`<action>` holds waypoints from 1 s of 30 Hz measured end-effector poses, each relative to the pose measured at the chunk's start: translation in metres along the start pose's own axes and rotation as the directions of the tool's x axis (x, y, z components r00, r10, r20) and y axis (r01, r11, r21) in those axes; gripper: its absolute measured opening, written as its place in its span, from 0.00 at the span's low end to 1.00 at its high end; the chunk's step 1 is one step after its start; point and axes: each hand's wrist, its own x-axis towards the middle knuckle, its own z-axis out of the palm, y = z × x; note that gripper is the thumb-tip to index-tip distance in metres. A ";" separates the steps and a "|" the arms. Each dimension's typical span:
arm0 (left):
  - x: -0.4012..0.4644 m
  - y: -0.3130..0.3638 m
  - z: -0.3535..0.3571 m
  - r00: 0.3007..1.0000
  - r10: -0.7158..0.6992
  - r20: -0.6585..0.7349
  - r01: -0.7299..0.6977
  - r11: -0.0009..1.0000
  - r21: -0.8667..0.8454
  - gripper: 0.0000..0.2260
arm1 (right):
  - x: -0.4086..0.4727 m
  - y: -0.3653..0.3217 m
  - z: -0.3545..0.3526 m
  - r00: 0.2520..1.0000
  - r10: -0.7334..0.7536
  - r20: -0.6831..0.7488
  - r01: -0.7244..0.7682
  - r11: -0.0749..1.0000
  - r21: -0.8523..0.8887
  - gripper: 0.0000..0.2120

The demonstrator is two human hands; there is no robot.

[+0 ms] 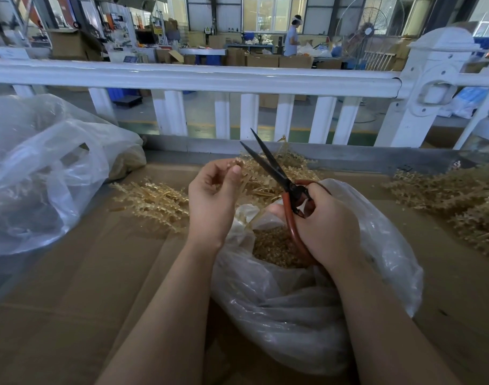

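Red-handled black scissors (279, 176), golden sprigs (154, 201)

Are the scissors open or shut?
Open. The two black blades of the scissors spread in a V, tips apart. The right hand grips the handles; the left hand pinches a sprig.

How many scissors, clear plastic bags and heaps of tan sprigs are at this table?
Scissors, in the right hand: 1
Plastic bags: 2
Sprig heaps: 3
Single sprig, pinched by the left hand: 1
Total: 7
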 end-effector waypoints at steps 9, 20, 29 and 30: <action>-0.001 0.000 0.003 0.992 -0.061 0.115 0.065 0.998 -0.027 0.05 | 0.001 -0.002 0.000 0.997 -0.066 0.040 0.070 0.994 -0.087 0.33; 0.000 0.003 0.001 0.961 -0.127 0.246 0.151 0.985 -0.081 0.12 | 0.001 -0.004 -0.001 0.996 -0.079 0.043 0.084 0.988 -0.126 0.37; 0.001 0.003 -0.002 0.955 -0.118 0.274 0.142 0.987 -0.072 0.11 | -0.002 -0.007 -0.003 0.997 -0.067 0.036 0.071 0.990 -0.118 0.37; 0.001 0.003 -0.002 0.954 -0.122 0.275 0.148 0.986 -0.075 0.11 | -0.002 -0.007 -0.003 0.997 -0.070 0.034 0.074 0.990 -0.120 0.37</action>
